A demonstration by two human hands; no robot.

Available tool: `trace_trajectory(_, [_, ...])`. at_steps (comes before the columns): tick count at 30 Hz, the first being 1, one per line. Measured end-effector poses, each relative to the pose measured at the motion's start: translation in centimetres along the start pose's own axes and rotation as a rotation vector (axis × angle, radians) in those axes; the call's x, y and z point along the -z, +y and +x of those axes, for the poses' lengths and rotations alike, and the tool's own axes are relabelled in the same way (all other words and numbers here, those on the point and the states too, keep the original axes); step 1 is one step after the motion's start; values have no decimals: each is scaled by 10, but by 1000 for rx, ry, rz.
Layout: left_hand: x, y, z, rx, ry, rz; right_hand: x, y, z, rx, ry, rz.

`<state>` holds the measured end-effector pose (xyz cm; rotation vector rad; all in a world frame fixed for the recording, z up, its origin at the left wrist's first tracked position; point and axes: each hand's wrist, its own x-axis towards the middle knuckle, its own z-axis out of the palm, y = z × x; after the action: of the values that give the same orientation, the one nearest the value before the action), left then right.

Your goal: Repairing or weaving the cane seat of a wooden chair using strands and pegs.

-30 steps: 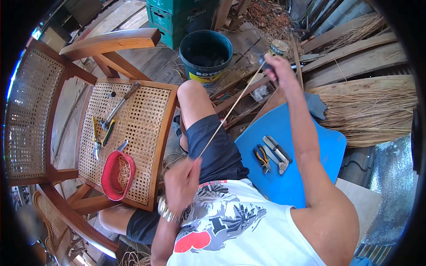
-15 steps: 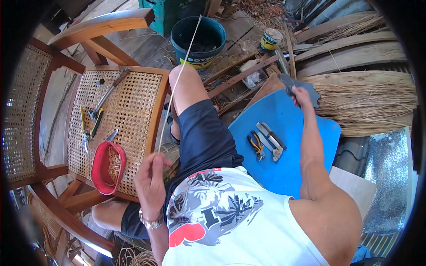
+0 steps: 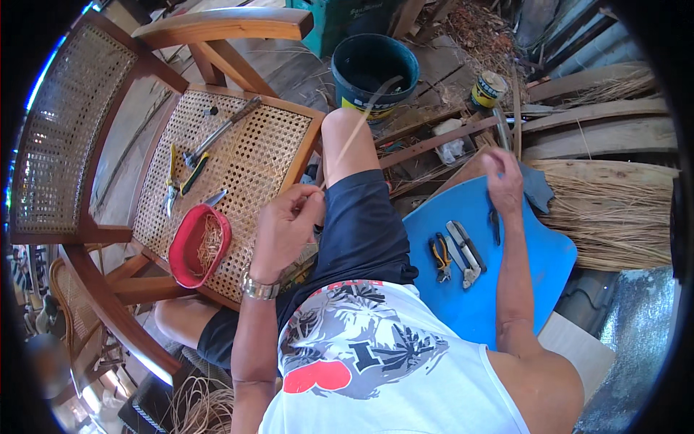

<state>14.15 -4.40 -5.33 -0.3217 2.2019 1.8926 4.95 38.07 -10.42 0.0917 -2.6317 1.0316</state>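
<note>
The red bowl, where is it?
In the head view, the red bowl sits on the woven cane seat of the wooden chair, on the person's left, just left of the left hand and below the pliers.

The far end of the cane strip (image 3: 359,121) blurs where it crosses the dark bucket (image 3: 374,72). The right hand (image 3: 504,181) covers whatever its fingers grip, and the pale contents of the red bowl (image 3: 199,244) are too small to identify. The chair back (image 3: 65,130) is cut off at the dark left rim.
</note>
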Motion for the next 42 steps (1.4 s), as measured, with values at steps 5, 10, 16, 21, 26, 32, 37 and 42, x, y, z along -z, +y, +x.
trace_trajectory(5, [-23,6,-5,-373,26,300,-42,-182,16,745,-247,29])
trace_trajectory(10, [2,-8,-24,-527,265,621,-86,-192,33,665,-1011,-103])
trace_trajectory(16, [45,-50,-42,-158,399,182,-73,-140,58,686,-602,-338])
trace_trajectory(21, [74,-67,-59,121,195,-608,-46,-140,79,-188,-989,305])
trace_trajectory(26, [89,-72,-67,57,236,-198,-35,-162,108,-183,-1142,121])
trace_trajectory(32, [87,-75,-68,13,365,29,-40,-184,137,-191,-1201,-84])
trace_trajectory(37, [86,-76,-73,29,396,84,-41,-202,141,-153,-1188,-68])
trace_trajectory(42, [87,-77,-76,5,423,148,-42,-213,144,-90,-1179,-93])
